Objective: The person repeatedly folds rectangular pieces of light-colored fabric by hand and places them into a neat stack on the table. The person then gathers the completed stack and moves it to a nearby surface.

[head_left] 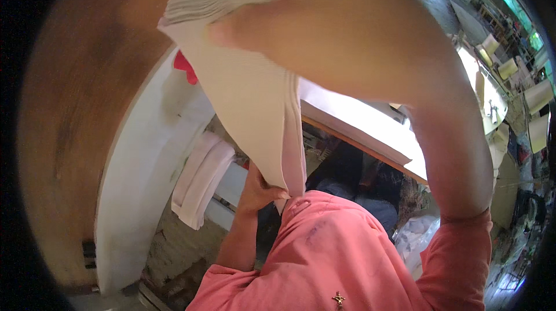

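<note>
A thick stack of off-white sheets (pixel 237 91), probably paper, stands bent and tilted in front of my body. Its layered edges fan out at the top and show pinkish at the lower right side. My right hand (pixel 255 18) grips the upper part, its thumb pressed on the face of the stack and its other fingers partly out of sight. Down at the lower corner, close to my shirt, my left hand (pixel 260 194) has its thumb and fingers closed on the stack.
Another pale stack (pixel 202 180) lies on a ledge at the left, beside a white curved panel (pixel 139 154) and a brown wooden surface (pixel 69 120). A bright white table (pixel 365 123) extends behind my right arm. A red object (pixel 185 68) and a clear plastic bag (pixel 416 238) are nearby.
</note>
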`<state>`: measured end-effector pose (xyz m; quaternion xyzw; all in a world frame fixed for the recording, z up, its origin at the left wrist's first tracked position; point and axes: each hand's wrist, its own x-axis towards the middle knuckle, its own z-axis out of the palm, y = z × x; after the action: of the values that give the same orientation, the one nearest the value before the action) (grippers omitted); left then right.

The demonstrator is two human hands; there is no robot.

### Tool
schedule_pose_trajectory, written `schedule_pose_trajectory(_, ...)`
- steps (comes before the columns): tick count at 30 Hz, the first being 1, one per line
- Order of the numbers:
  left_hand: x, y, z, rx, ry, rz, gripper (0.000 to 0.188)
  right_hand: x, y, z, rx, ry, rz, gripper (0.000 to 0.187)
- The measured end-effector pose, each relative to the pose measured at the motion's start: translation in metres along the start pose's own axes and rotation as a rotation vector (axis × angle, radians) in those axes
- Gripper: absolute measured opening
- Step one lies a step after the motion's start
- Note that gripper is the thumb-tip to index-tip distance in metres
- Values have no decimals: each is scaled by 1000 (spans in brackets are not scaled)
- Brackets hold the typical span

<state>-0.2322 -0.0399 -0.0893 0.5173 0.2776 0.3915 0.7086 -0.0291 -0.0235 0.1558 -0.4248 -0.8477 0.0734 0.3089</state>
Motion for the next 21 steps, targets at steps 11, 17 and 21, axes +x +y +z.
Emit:
schedule_pose_trajectory(11,72,-25,22,-235,-341,64,67,-30,12,-58,-123,1,35,40)
schedule_pose_trajectory(17,92,-39,6,123,-151,-151,56,-67,18,-88,-278,184,109,42)
schedule_pose_trajectory(21,111,-13,-18,-149,51,-50,51,-111,25,-90,-262,463,280,43)
